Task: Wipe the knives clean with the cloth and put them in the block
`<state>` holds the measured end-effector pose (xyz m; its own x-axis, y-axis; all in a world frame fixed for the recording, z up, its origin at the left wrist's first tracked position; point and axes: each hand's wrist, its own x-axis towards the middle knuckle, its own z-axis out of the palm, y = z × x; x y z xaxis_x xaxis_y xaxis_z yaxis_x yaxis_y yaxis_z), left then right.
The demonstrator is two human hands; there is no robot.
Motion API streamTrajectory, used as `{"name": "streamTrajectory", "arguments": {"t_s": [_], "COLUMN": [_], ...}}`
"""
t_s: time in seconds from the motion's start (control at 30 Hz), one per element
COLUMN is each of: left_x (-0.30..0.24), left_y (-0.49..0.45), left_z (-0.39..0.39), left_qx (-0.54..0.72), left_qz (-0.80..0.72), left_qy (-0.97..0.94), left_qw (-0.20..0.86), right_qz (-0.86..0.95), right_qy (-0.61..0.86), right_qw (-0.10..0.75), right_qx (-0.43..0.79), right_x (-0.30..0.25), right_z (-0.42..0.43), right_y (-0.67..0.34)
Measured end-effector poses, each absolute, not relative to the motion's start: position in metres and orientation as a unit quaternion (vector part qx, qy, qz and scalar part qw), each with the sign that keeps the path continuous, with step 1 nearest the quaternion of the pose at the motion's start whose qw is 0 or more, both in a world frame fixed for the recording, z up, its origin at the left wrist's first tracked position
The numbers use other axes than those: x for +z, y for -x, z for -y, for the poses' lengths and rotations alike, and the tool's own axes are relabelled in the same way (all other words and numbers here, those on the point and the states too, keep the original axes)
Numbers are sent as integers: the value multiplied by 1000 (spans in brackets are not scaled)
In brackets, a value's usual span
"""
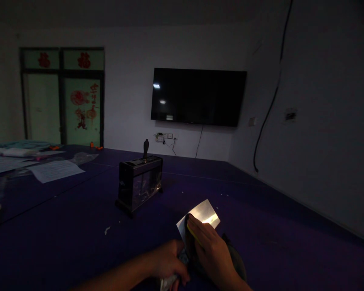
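At lower centre we curl our left hand (171,262) round a crumpled, pale wad (167,282) and clasp, fingers bent, a dark, yellow-edged pad (190,244) in our right hand (214,247), overlapping a glossy, flat, four-cornered sheet (202,211).

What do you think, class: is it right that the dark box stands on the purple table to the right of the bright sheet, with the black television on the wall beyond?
Not quite: the head view shows the dark box to the left of the bright sheet. It does stand on the purple table, with the black television on the wall beyond.
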<state>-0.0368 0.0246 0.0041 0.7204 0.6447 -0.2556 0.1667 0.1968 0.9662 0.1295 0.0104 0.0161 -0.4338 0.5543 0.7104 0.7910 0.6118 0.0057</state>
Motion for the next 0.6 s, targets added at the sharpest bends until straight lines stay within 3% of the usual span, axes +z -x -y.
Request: {"name": "streamTrajectory", "arguments": {"t_s": [0.6], "left_x": [5], "left_y": [37], "left_z": [-24], "left_qx": [148], "left_qz": [-349], "left_qy": [-621], "left_qw": [686], "right_qz": [832], "right_qy": [412], "right_qw": [326], "right_qx": [-176], "right_x": [15], "right_z": [-11], "right_y": [-131]}}
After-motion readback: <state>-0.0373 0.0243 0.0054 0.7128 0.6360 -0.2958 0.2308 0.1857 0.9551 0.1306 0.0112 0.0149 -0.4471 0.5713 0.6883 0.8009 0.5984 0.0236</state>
